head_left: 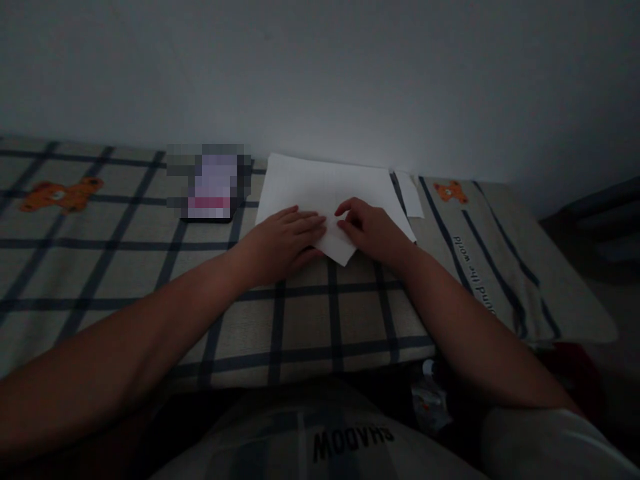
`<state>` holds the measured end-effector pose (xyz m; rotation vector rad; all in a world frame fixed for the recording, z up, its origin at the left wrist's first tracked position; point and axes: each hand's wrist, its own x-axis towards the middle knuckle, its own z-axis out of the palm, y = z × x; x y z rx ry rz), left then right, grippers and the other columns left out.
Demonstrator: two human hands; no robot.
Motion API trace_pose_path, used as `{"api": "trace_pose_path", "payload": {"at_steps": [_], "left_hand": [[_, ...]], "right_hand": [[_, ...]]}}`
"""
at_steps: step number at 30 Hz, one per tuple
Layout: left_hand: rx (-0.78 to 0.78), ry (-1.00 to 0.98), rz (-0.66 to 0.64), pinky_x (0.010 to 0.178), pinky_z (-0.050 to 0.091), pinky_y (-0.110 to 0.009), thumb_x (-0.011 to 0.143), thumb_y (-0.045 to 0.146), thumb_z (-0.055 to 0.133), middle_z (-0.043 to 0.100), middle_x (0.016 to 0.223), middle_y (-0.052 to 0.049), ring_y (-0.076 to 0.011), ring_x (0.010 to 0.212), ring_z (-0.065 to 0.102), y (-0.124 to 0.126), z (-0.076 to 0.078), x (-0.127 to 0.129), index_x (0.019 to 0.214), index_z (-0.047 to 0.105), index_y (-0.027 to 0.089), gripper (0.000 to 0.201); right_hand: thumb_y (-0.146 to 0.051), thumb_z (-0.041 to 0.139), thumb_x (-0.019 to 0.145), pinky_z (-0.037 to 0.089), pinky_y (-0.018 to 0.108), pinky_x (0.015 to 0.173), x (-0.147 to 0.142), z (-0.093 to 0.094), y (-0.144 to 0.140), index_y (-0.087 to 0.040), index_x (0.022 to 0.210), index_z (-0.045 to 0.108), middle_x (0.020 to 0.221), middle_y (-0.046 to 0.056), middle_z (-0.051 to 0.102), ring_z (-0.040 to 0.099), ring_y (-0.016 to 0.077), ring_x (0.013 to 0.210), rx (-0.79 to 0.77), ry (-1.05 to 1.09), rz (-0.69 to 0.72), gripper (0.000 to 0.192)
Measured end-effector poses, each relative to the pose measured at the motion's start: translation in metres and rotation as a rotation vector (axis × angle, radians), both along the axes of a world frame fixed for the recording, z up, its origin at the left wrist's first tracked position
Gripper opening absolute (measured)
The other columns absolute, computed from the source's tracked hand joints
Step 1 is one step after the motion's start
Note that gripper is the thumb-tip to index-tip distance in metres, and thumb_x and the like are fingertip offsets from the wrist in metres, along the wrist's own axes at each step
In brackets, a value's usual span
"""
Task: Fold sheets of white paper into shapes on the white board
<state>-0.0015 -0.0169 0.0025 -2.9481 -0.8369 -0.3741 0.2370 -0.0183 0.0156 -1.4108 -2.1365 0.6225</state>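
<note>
Left hand [286,241] flat, fingers spread, pinning the folded white paper [330,193]; right hand [367,230] curled, pinching its crease; light, limp, easily creased, best held at edges, lying on checked bedcover [125,267] right of blurred phone [210,183].

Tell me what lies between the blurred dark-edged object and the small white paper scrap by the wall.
In the head view, the large white paper sheet spans between the blurred object and the paper scrap; both hands press on a smaller piece at its near edge.
</note>
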Motion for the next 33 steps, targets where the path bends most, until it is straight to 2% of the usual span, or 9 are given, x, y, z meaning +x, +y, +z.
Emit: {"api": "trace_pose_path", "payload": {"at_steps": [3, 7, 11, 14, 19, 25, 29, 33], "left_hand": [[-0.074, 0.086, 0.030, 0.127, 0.026, -0.051, 0.108, 0.044, 0.039, 0.052, 0.158, -0.015, -0.0274, 0.148, 0.048, -0.001, -0.001, -0.002, 0.149, 0.055, 0.012, 0.054], [-0.144, 0.143, 0.029, 0.127, 0.022, -0.052, 0.108, 0.052, 0.038, 0.038, 0.167, -0.014, -0.0279, 0.156, 0.035, -0.005, 0.005, -0.006, 0.158, 0.044, 0.017, 0.062], [-0.186, 0.160, 0.029, 0.128, 0.020, -0.052, 0.107, 0.056, 0.039, 0.032, 0.169, -0.014, -0.0275, 0.158, 0.030, -0.006, 0.007, -0.006, 0.160, 0.041, 0.018, 0.065], [-0.195, 0.168, 0.037, 0.128, 0.019, -0.051, 0.105, 0.056, 0.043, 0.032, 0.170, -0.014, -0.0274, 0.158, 0.029, -0.007, 0.008, -0.006, 0.159, 0.041, 0.018, 0.067], [-0.192, 0.173, 0.043, 0.128, 0.019, -0.051, 0.105, 0.054, 0.045, 0.033, 0.169, -0.014, -0.0287, 0.157, 0.031, -0.011, 0.011, -0.005, 0.159, 0.042, 0.015, 0.067], [-0.135, 0.146, 0.040, 0.128, 0.020, -0.048, 0.104, 0.056, 0.044, 0.047, 0.163, -0.012, -0.0314, 0.150, 0.040, -0.015, 0.014, -0.004, 0.157, 0.045, 0.012, 0.069], [-0.132, 0.148, 0.027, 0.129, 0.018, -0.048, 0.105, 0.056, 0.043, 0.046, 0.163, -0.012, -0.0289, 0.151, 0.040, -0.016, 0.013, -0.004, 0.158, 0.044, 0.012, 0.068], [-0.150, 0.147, 0.031, 0.129, 0.016, -0.049, 0.104, 0.056, 0.043, 0.044, 0.165, -0.011, -0.0273, 0.153, 0.038, -0.016, 0.014, -0.004, 0.158, 0.043, 0.014, 0.068]], "right_hand": [[-0.020, 0.060, 0.094, 0.047, 0.033, 0.077, 0.002, 0.003, 0.000, -0.016, 0.116, 0.065, 0.087, 0.004, 0.069, 0.063, 0.0183, 0.081, 0.034, -0.112, 0.029, 0.023], [-0.025, 0.067, 0.092, 0.052, 0.037, 0.093, 0.011, 0.009, -0.001, -0.015, 0.111, 0.073, 0.114, 0.012, 0.067, 0.065, 0.0220, 0.101, 0.109, -0.184, 0.161, 0.022], [-0.036, 0.082, 0.081, 0.048, 0.045, 0.110, 0.025, 0.013, -0.003, -0.020, 0.123, 0.075, 0.126, 0.013, 0.066, 0.061, 0.0288, 0.121, 0.079, -0.277, 0.239, 0.046], [-0.034, 0.083, 0.079, 0.047, 0.047, 0.112, 0.032, 0.016, -0.005, -0.018, 0.132, 0.071, 0.131, 0.014, 0.066, 0.059, 0.0309, 0.125, 0.050, -0.345, 0.240, 0.056], [-0.023, 0.075, 0.083, 0.050, 0.044, 0.107, 0.033, 0.022, -0.007, -0.020, 0.128, 0.074, 0.125, 0.013, 0.068, 0.063, 0.0281, 0.120, 0.058, -0.314, 0.270, 0.045], [-0.017, 0.063, 0.091, 0.055, 0.037, 0.089, 0.023, 0.016, -0.006, -0.014, 0.112, 0.079, 0.111, 0.014, 0.071, 0.068, 0.0225, 0.099, 0.167, -0.238, 0.269, 0.027], [-0.022, 0.061, 0.097, 0.053, 0.037, 0.088, 0.017, 0.009, -0.002, -0.016, 0.100, 0.081, 0.103, 0.012, 0.073, 0.066, 0.0216, 0.095, 0.199, -0.265, 0.271, 0.021], [-0.027, 0.061, 0.098, 0.051, 0.036, 0.088, 0.016, 0.010, -0.002, -0.016, 0.088, 0.081, 0.097, 0.012, 0.072, 0.064, 0.0216, 0.094, 0.185, -0.291, 0.294, 0.025]]}}
